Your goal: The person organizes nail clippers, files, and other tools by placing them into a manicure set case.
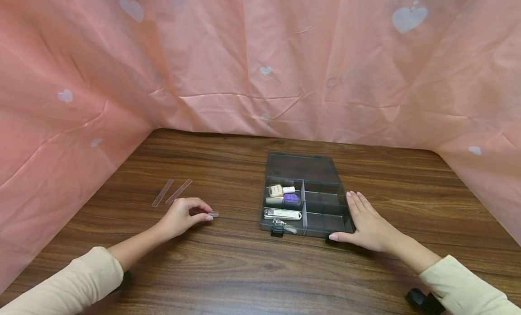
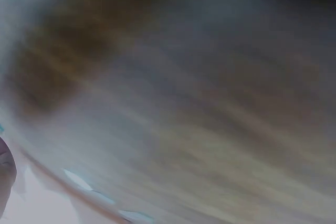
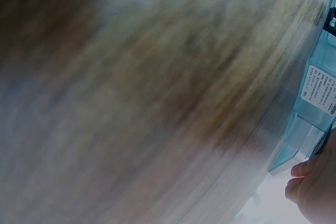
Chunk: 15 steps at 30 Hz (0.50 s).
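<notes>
My left hand (image 1: pixel 185 219) pinches a small clear plastic piece (image 1: pixel 215 214) between thumb and fingertips, close over the table. In the left wrist view only a bit of the left hand (image 2: pixel 5 177) shows at the edge. To the right lies a dark see-through organizer box (image 1: pixel 325 223), its lid (image 1: pixel 299 166) laid back. One compartment holds a beige nail polish bottle (image 1: pixel 275 190) and a purple one (image 1: pixel 291 199). Nearer are a large nail clipper (image 1: pixel 282 214) and a small nail clipper (image 1: pixel 290 229). My right hand (image 1: pixel 372 227) rests along the box's right side, fingers straight, thumb at the front corner.
Two clear plastic strips (image 1: pixel 163 193) lie on the wooden table (image 1: pixel 228 270), beyond the left hand. A pale divider (image 1: pixel 303 202) runs through the box. A latch (image 1: pixel 277 229) hangs at its front. Pink curtain (image 1: pixel 228 57) encloses the table's back and sides.
</notes>
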Each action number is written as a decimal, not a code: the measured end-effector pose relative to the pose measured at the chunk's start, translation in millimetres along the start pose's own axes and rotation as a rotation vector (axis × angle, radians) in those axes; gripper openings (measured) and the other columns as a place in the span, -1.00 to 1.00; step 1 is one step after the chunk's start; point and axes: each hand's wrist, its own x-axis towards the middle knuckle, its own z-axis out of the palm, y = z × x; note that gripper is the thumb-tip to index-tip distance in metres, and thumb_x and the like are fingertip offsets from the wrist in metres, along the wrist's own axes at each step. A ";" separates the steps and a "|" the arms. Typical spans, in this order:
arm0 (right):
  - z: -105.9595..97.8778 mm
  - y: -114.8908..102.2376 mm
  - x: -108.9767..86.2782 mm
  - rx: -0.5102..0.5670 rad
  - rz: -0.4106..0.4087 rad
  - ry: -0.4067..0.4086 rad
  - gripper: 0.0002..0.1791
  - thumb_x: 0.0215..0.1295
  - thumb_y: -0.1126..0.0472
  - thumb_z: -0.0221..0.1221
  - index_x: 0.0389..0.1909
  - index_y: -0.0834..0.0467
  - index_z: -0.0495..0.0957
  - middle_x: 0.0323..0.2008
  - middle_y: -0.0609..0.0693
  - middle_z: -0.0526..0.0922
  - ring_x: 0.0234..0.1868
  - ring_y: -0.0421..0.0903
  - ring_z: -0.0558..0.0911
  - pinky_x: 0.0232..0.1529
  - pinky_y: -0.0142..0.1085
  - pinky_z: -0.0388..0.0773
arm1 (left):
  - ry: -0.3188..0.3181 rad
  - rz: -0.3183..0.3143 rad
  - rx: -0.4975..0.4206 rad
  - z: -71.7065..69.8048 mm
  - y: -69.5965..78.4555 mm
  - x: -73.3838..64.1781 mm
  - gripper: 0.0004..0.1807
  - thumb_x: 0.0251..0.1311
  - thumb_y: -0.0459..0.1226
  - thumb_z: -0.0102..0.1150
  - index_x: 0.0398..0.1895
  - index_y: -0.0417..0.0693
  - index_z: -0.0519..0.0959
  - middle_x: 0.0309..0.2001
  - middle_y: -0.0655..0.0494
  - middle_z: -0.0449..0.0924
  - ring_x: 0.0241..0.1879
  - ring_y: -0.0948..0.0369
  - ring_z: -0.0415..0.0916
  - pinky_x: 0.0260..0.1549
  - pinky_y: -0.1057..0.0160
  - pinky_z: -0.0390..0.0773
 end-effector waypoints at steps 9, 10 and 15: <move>0.2 0.7 0.4 -0.007 -0.009 0.006 0.28 0.00 -0.38 0.16 0.36 0.51 -0.20 0.38 0.48 -0.15 0.41 0.36 -0.15 0.34 0.18 -0.09 | 0.038 0.024 -0.034 9.8 17.3 11.8 -0.89 -0.10 -0.40 0.36 -0.43 -0.19 0.65 -0.42 0.06 0.67 -0.38 0.38 0.56 -0.35 0.40 0.60; 0.3 0.7 0.6 -0.007 -0.009 0.006 0.28 0.00 -0.38 0.16 0.36 0.51 -0.20 0.38 0.48 -0.15 0.41 0.36 -0.15 0.35 0.18 -0.09 | 0.042 0.018 -0.040 11.2 19.8 12.5 -0.89 -0.10 -0.40 0.36 -0.43 -0.20 0.65 -0.41 0.05 0.68 -0.38 0.36 0.57 -0.35 0.41 0.60; 0.8 1.2 1.3 -0.011 -0.011 0.012 0.28 0.00 -0.38 0.16 0.36 0.51 -0.19 0.38 0.47 -0.14 0.41 0.35 -0.15 0.36 0.16 -0.10 | 0.030 -0.011 -0.062 19.1 32.8 14.5 -0.88 -0.06 -0.41 0.33 -0.40 -0.24 0.65 -0.39 0.01 0.68 -0.36 0.22 0.62 -0.34 0.45 0.59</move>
